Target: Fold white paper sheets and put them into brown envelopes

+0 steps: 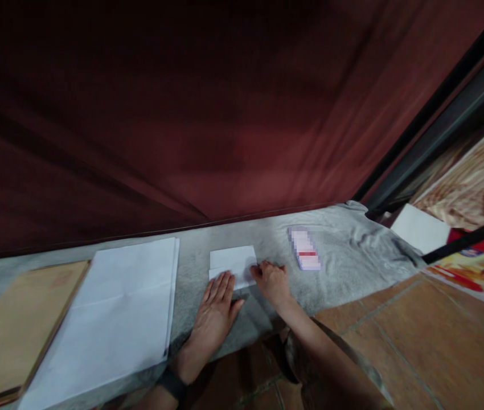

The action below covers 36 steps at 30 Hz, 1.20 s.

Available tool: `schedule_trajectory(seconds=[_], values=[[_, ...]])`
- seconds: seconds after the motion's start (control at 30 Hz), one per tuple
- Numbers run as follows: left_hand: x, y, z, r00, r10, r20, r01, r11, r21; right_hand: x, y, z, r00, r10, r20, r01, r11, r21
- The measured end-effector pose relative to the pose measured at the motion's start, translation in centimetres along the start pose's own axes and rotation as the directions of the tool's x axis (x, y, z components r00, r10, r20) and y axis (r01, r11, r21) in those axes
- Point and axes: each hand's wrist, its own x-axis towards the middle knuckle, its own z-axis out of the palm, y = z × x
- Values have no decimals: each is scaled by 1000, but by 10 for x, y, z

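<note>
Both hands on a small folded white paper (231, 262).
Our left hand (216, 310) lies flat and open, holding nothing, pinning the paper's near edge to the grey felt cloth (344, 245); our right hand (273, 282) curls fingertips onto its right edge (pinching or pressing, we cannot tell). We judge a steady left palm helps the edges line up.

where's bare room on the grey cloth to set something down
Bare grey cloth right of the small pack, and a strip between white sheets and folded paper. Crowded left: sheets, brown board.
</note>
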Motion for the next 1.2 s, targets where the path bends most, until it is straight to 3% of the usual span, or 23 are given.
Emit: schedule_trajectory(seconds=[0.33,0.57,0.67,1.2], values=[[14,-2,1,998,-57,-11,57,998,-14,3,2,-1,991,-55,-118,49,998,-47],[22,-2,-3,997,-74,23,74,997,-14,-5,-3,-2,939,-322,-121,335,937,104],[23,-2,-4,996,-78,35,79,997,-17,-8,-3,5,919,-380,-101,392,907,154],[35,-3,-4,989,-122,79,121,993,17,-2,-1,12,939,-334,-83,343,925,163]])
